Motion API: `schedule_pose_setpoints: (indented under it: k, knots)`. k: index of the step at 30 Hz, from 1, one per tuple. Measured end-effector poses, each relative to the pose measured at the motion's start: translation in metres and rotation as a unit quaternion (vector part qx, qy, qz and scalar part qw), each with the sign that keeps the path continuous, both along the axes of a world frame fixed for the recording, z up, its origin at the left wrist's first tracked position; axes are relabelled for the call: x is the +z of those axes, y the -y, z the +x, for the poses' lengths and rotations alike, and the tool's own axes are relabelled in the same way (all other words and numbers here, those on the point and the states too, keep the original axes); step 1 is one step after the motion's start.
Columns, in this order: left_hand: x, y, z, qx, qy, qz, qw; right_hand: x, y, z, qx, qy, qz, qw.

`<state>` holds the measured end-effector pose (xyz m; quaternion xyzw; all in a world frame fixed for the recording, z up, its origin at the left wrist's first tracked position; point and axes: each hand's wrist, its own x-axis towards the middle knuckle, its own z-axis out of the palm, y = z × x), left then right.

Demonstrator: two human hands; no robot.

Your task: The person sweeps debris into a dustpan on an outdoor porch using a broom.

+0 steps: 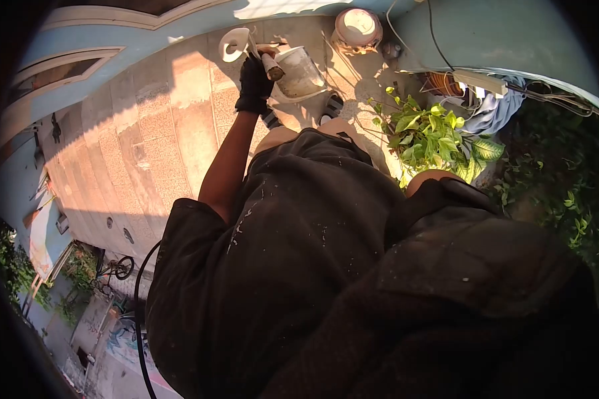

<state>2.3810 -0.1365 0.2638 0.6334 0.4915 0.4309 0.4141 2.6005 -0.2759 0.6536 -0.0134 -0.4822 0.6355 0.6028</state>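
Note:
My left hand (pixel 254 81), in a black glove, is stretched forward with its fingers closed round a tool with a stubby, worn handle (pixel 271 68). A white curved piece (pixel 234 45) shows just left of the same hand; how it joins the handle I cannot tell. Right beside the hand, a white bucket (pixel 299 74) with grey stains stands close in front of my sandalled feet (pixel 331 106). My right hand is out of sight; only a bit of the arm (pixel 436 178) shows below the sleeve.
A round pinkish pot (pixel 358 30) stands ahead by the wall. Leafy plants (pixel 432 133) grow close on my right, near a coiled orange cable (pixel 444 84) and bluish cloth (pixel 496 110). Paved floor (pixel 140 146) stretches left toward a bicycle wheel (pixel 124 267).

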Motion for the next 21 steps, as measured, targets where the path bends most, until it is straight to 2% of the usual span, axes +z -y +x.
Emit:
schedule_pose_setpoints:
  k: [4,6,8,9,12,13,14,17,19,21]
  knots:
    - [-0.012,0.0,0.021,0.022,-0.038,0.05,0.998,0.005,-0.001,0.031,-0.006,-0.007,0.013,1.0]
    - [-0.001,0.002,0.032,0.025,-0.078,0.091,0.992,0.008,0.003,0.044,-0.008,-0.018,0.015,1.0]
    - [-0.006,0.003,0.039,0.009,0.018,0.089,0.996,0.015,0.009,0.06,-0.009,-0.025,0.019,0.999]
    - [-0.003,0.004,0.041,0.026,-0.029,0.06,0.997,0.033,0.042,0.073,-0.01,-0.026,0.026,0.999]
    - [0.01,0.007,0.053,0.057,0.011,0.03,0.998,0.027,0.019,0.086,-0.017,-0.037,0.037,0.998]
    - [0.014,0.007,0.054,0.049,0.004,0.059,0.997,0.034,0.036,0.103,-0.021,-0.038,0.036,0.998]
    - [0.017,0.005,0.058,0.052,0.003,0.066,0.996,0.027,0.008,0.089,-0.026,-0.038,0.041,0.998]
    - [0.02,0.008,0.062,0.09,0.108,-0.03,0.99,0.04,0.02,0.099,-0.039,-0.039,0.05,0.997]
    - [0.015,0.013,0.06,0.093,0.091,-0.024,0.991,0.058,0.054,0.12,-0.048,-0.036,0.047,0.997]
    - [0.006,0.006,0.051,0.085,0.037,0.015,0.996,0.062,0.042,0.109,-0.059,-0.032,0.052,0.996]
